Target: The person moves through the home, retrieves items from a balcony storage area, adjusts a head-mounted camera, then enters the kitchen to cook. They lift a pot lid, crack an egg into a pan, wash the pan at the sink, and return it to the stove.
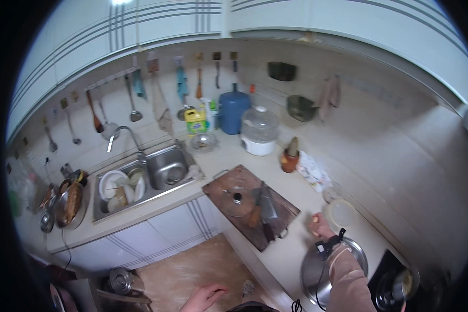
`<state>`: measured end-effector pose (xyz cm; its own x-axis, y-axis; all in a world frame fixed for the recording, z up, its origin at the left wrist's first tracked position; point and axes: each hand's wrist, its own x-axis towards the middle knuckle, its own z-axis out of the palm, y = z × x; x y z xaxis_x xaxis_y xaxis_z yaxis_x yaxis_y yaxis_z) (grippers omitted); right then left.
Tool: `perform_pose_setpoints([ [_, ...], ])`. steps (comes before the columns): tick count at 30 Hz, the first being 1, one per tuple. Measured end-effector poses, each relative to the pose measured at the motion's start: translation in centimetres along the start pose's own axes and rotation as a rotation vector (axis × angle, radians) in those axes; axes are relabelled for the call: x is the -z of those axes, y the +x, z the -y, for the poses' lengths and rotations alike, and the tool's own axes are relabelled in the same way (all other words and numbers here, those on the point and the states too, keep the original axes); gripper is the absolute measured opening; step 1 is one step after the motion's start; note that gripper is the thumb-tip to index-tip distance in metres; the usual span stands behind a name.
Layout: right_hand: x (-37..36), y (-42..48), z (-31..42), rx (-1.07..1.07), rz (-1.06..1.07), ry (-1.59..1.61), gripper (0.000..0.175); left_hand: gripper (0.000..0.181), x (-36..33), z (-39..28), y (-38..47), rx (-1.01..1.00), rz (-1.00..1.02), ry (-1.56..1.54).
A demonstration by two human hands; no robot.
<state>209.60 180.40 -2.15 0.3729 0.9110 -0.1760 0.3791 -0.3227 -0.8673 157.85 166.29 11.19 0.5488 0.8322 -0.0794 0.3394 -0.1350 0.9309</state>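
Observation:
My right hand (322, 226) reaches over the white countertop, its fingers curled; whether something small is inside them cannot be told. Just right of it is a round pale lid or container (341, 213), and a large steel basin (316, 273) lies partly under my forearm. My left hand (206, 297) hangs low over the floor, its fingers loosely bent and nothing visible in them. Left of my right hand, a wooden cutting board (222, 183) bears a glass lid (237, 206), a cleaver (270, 206) and another knife with a wooden handle (254, 217).
A double steel sink (167, 171) holds stacked dishes (121, 189). Along the back stand a yellow detergent jug (195, 121), a blue container (234, 113) and a steamer (259, 128). At the lower right is a pot (403, 284) on a black cooktop (382, 269). Cabinets hang overhead.

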Motion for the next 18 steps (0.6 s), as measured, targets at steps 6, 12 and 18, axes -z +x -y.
perform_pose_setpoints([
  [6,-2.1,10.0,-1.4,0.079,-0.188,-0.597,0.036,0.017,3.8,-1.3,5.0,-0.043,-0.094,-0.032],
  [12,-2.2,12.6,1.0,-0.004,-0.145,-0.739,0.04,0.015,5.6,-0.6,9.1,-0.037,-0.136,0.016],
  [18,-3.0,15.0,0.5,-0.002,-0.169,-0.806,0.054,0.013,7.6,0.5,11.4,-0.091,-0.153,0.1],
])
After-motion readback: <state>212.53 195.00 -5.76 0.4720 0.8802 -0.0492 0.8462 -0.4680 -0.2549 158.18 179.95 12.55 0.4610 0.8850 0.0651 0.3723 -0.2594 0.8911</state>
